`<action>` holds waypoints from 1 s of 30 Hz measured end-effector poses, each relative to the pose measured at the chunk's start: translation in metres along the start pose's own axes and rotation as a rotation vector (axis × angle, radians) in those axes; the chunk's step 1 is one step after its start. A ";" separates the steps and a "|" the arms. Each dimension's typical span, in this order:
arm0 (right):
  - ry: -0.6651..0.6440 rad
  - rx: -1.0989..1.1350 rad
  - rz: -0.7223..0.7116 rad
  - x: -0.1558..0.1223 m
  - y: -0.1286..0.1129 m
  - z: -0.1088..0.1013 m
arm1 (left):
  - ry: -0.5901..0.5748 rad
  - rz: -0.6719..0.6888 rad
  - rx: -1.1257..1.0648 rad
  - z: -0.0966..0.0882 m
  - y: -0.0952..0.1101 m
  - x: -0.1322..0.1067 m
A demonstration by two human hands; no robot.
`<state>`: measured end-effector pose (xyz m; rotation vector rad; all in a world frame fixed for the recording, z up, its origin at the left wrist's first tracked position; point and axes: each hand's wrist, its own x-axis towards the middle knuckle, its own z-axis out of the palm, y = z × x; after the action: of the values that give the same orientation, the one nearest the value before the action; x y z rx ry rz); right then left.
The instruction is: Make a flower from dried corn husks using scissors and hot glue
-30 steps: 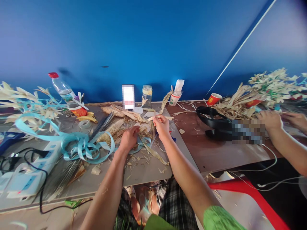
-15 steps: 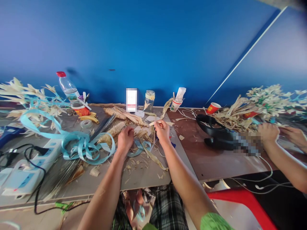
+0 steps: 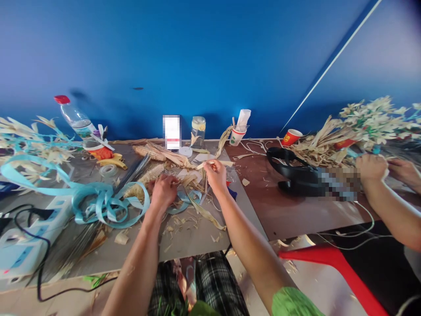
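One right hand [image 3: 215,173] pinches one pale strip [image 3: 201,166].

The wall [image 3: 210,57] over there is a deep, strong blue, fading to lilac at the left. The husk strip [image 3: 201,166] in the right hand [image 3: 216,176] is pale cream, and the long husk [image 3: 206,213] nearer the front edge is straw-yellow. I see sky-blue ribbon [image 3: 86,195] against the grey worktop [image 3: 184,245]. The bottle's cap [image 3: 62,99] is bright red; the paper cup [image 3: 291,137] at the right is red with yellow markings. Black-and-white plaid covers the trousers [image 3: 215,281], and the sleeve [image 3: 291,303] is leaf green.
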<state>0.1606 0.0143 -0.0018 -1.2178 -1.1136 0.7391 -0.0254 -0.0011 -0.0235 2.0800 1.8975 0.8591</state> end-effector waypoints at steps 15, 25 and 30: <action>-0.013 -0.047 -0.052 0.003 0.000 -0.002 | -0.187 0.091 0.310 -0.006 -0.005 -0.007; -0.044 0.092 0.022 0.003 0.005 0.001 | 0.083 -0.110 -0.539 -0.022 0.018 0.003; -0.135 0.185 0.081 0.002 0.003 0.003 | -0.127 -0.121 -0.980 -0.012 0.030 -0.002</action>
<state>0.1588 0.0175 -0.0043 -1.0737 -1.0838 0.9763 -0.0061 -0.0106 0.0012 1.3501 1.1304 1.2438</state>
